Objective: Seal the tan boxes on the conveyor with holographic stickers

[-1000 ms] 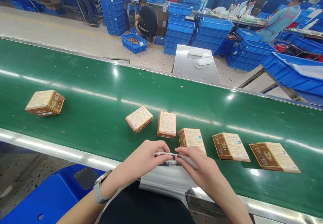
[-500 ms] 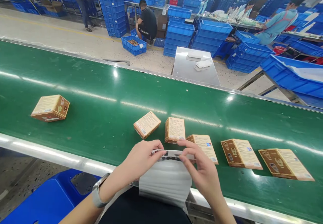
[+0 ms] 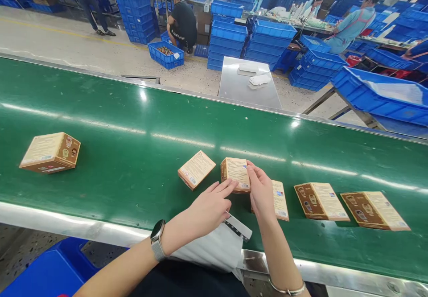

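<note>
My left hand (image 3: 212, 205) grips a white label strip (image 3: 242, 229) with dark marks along its edge. Its outstretched fingertips rest on the near edge of a brown and cream carton (image 3: 236, 172). At that carton's upper right corner, my right hand (image 3: 261, 187) pinches a small blue-and-white sticker (image 3: 245, 167) against the printed face. A wide white sheet (image 3: 214, 248) hangs below the left hand over the belt's near edge. Partly behind my right wrist lies another carton (image 3: 280, 201) bearing a blue sticker. To the left sits a tilted carton (image 3: 197, 170).
Two more cartons, one nearer (image 3: 321, 201) and one farther right (image 3: 376, 210), lie on the green conveyor belt (image 3: 117, 154). Another carton (image 3: 50, 152) is at far left. Beyond the belt are a metal table (image 3: 249, 83), stacked blue crates (image 3: 227, 43) and a crouching person (image 3: 182, 22).
Both hands moved from the label strip in front of me to the middle carton. My right hand now has a sticker at that carton's corner; the strip stays with my left hand, tilted.
</note>
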Available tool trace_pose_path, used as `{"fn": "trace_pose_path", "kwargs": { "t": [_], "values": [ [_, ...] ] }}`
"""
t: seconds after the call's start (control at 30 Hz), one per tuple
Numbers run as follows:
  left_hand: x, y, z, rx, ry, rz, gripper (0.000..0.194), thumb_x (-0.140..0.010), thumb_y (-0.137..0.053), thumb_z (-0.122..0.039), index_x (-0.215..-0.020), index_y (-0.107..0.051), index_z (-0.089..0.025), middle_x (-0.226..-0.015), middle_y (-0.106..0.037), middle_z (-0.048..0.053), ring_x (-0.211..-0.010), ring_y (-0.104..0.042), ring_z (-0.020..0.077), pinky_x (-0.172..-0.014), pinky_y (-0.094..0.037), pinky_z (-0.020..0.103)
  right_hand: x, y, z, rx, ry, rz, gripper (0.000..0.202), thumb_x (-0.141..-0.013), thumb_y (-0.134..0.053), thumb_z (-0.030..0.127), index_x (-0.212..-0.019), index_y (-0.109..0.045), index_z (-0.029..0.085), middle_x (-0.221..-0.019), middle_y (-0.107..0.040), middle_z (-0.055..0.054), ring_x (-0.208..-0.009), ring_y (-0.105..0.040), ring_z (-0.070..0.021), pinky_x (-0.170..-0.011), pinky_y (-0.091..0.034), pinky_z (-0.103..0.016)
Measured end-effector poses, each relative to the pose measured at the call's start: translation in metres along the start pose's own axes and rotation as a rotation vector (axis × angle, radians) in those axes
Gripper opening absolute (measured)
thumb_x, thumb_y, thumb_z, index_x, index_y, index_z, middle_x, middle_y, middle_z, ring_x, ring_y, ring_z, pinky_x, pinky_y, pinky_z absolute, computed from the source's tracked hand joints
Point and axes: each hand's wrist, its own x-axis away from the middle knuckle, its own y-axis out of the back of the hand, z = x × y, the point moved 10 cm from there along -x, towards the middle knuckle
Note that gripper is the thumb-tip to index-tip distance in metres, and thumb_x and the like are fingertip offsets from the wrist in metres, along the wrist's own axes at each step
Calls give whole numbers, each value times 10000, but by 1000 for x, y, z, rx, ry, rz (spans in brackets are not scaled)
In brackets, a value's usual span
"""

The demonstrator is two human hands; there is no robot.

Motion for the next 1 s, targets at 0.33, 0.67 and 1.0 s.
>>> {"fn": "trace_pose_path", "kwargs": {
  "t": [0.33,0.67,1.0],
  "values": [
    [-21,-9,-13,-14,-45,14,107,-868,-668,-183,-776,-706,-143,-1574,-353,178,-1481,-316,260,-1163,-341,445,-9,27,3,203,100,-59,363,-794,-640,535,-901,-610,189,-1353,-584,-165,-1153,-620,-300,-965,-490,-466],
    [-23,12,-28,184,-33,6,142,-932,-619,-249,-848,-713,-184,-1231,-712,93,-1174,-652,223,-991,-480,313,17,34,78,571,461,-120,364,-944,-481,381,-1245,-519,179,-1386,-493,-189,-1183,-594,-301,-994,-455,-502],
    [31,54,4,710,440,-56,200,-921,-602,-383,-878,-659,-196,-709,-638,-40,-644,-536,119,-569,-360,204,124,-21,119,784,707,614,163,-968,-569,264,-1123,-617,281,-981,-704,-29,-903,-677,-198,-751,-557,-304]
  ]
}}
